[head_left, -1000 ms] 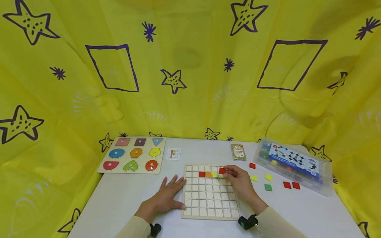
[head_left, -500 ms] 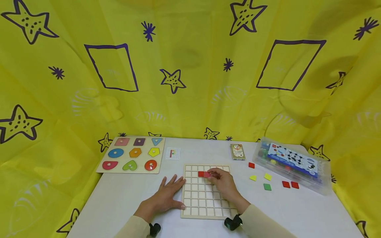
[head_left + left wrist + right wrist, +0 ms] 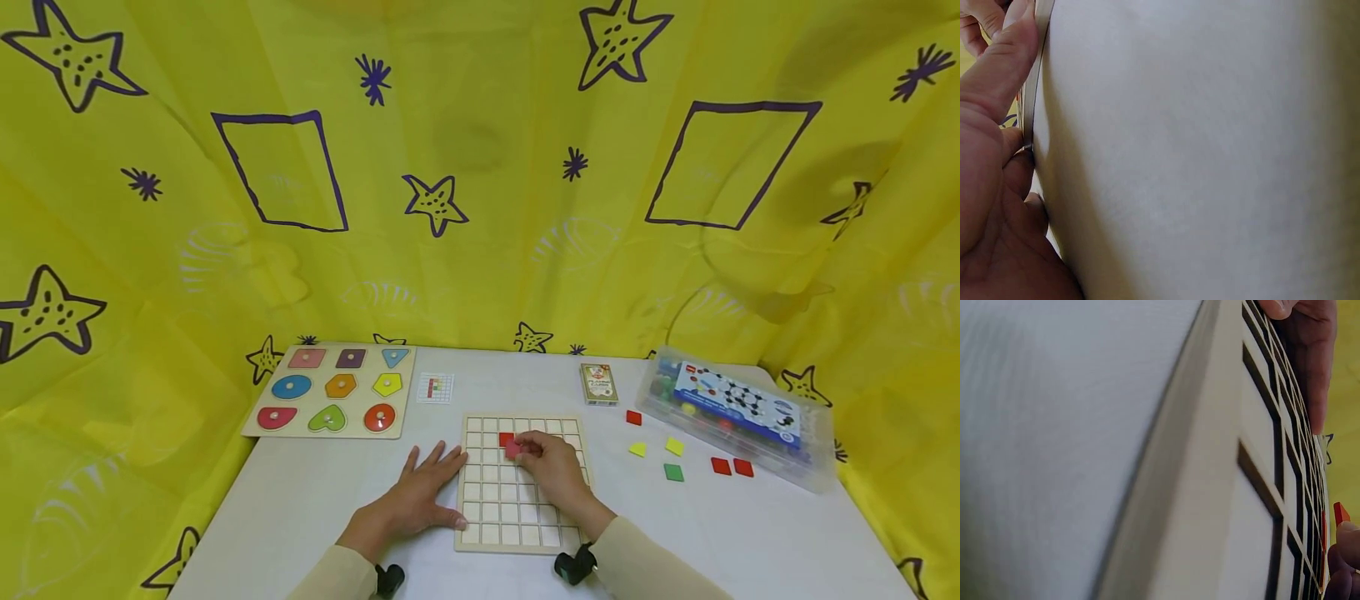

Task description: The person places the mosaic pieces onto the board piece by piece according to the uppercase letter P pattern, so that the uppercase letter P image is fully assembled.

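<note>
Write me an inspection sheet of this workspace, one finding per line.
Surface: white tabletop, no spills seen
Job's things: wooden grid board, red tile in one cell; pattern card; six loose tiles at right
Clutter: knobbed shape puzzle, playing-card box, clear plastic case
Left hand: fingers spread, at the board's left edge
Right hand: pinches a second red tile over the board
Cables: nothing seen
Surroundings: yellow curtain printed with stars

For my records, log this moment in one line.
right hand: pinches red tile above grid board | left hand: touches grid board's left edge
</note>
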`<state>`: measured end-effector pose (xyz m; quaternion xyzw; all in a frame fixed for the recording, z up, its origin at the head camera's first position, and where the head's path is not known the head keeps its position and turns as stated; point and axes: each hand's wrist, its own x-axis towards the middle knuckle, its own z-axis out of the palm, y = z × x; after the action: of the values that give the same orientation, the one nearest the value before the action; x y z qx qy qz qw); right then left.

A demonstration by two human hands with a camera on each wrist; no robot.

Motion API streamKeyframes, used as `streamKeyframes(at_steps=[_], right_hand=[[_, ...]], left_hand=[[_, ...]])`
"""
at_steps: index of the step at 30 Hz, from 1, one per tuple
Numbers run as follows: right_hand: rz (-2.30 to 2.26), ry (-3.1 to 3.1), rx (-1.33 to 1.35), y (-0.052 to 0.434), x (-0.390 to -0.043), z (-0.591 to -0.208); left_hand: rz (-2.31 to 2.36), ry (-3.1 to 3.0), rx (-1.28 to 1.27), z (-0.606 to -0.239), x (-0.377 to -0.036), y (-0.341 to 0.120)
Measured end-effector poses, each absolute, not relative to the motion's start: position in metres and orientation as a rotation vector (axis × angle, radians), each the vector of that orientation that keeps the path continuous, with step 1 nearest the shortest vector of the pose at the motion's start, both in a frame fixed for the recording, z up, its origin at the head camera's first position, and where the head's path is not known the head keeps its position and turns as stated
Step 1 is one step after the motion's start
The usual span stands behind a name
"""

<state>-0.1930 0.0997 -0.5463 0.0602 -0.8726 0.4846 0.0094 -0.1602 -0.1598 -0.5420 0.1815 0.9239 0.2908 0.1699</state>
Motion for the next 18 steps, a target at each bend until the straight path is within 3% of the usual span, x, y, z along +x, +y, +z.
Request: streamKeyframes(at_steps=[18], right_hand=[[1.347, -2.815, 0.286, 0.092, -0.1905, -0.5469]], left_hand=[[0.818, 2.626, 0.54, -0.5442, -0.1616, -0.1613]])
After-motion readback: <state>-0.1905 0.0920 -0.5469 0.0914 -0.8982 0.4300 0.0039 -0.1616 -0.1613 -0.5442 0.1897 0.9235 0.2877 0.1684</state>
